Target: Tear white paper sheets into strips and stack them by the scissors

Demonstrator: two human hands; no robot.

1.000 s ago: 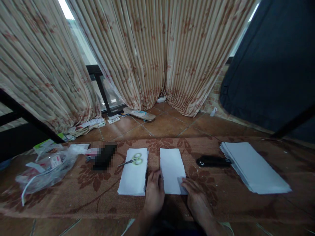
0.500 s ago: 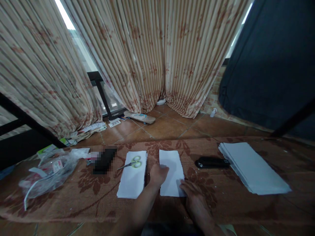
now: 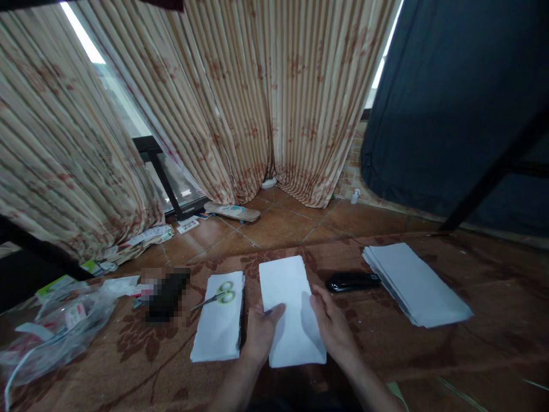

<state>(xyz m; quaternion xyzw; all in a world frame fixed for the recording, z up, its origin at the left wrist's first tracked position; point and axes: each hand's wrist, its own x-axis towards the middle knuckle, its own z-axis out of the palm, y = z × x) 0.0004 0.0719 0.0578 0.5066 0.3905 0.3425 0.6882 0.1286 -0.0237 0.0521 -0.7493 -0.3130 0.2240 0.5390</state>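
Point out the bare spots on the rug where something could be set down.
Bare rug lies between the plastic bag and the scissors' paper pile. More lies before the big stack, right of the right hand. Crowded: the middle, where both hands, left hand included, rest on the sheet, beside the stapler.

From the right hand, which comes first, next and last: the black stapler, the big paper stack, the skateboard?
Measured from the right hand in the head view:
1. Black stapler, just beyond the hand on the mat.
2. Big paper stack, farther right.
3. Skateboard, far off on the floor by the curtains.
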